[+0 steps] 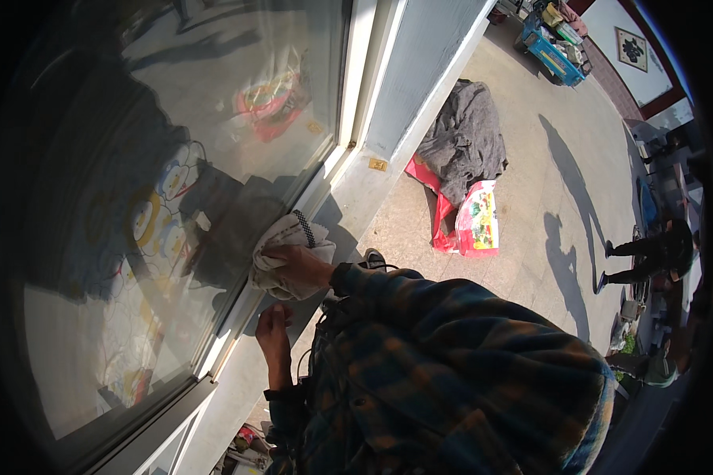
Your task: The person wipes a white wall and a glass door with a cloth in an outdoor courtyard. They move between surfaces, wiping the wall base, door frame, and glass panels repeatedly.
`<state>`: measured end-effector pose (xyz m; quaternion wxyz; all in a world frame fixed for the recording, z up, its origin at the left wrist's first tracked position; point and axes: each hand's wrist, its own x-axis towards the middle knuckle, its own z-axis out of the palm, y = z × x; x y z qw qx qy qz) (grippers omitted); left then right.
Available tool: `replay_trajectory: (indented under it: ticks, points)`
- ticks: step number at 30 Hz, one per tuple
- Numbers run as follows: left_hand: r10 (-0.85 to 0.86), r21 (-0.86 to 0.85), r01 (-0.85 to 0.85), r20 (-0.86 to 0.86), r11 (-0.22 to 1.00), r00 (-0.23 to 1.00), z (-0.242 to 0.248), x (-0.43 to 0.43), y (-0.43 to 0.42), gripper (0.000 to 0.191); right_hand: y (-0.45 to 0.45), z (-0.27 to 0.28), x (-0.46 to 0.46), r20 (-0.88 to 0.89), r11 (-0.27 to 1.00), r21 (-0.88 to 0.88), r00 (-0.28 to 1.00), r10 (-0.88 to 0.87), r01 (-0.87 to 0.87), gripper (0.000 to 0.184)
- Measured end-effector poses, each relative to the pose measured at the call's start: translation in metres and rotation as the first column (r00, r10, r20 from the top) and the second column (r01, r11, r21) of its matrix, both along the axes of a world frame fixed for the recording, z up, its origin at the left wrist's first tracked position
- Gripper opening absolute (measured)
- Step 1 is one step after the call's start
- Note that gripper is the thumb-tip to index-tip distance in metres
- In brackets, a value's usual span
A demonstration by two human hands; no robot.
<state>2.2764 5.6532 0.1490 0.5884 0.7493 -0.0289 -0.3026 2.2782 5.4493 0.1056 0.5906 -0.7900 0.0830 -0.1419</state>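
My right hand (300,267) grips a bunched white cloth (279,285) with a dark checked band. The cloth lies against the lower window frame (318,184) and the edge of the glass. Just below it in the picture, my left hand (273,332) hovers over the pale window sill (356,190), its fingers curled and nothing visible in them. Before me, the large window pane (214,119) carries reflections and my shadow. Cartoon penguin figures (172,178) show at the glass; whether they are on it or behind it, I cannot tell.
A grey cloth (466,136) is draped over a red printed bag (475,219) on the paved ground. Farther off stand a loaded blue cart (552,56) and a person in dark clothes (659,255). Assorted items (246,448) lie below the sill.
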Motion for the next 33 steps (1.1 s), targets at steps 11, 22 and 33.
replay_trajectory:
  ticks: [11,22,33]
  points:
    - [0.124,-0.101,-0.123,0.006,0.987,0.992,0.015,-0.001,0.001,0.035,-0.150,-0.001,-0.012,0.049,0.610,0.177,0.612,-0.789,0.772,0.055]
    - [0.346,-0.135,-0.362,-0.130,0.922,0.929,0.020,-0.027,-0.022,0.034,-0.076,-0.066,-0.001,-0.212,0.957,0.070,0.942,-0.261,0.281,0.054]
    - [0.433,-0.069,-0.442,-0.117,0.894,0.894,0.017,-0.052,-0.046,0.035,-0.117,-0.049,-0.002,-0.117,0.914,-0.089,0.907,-0.405,0.397,0.036]
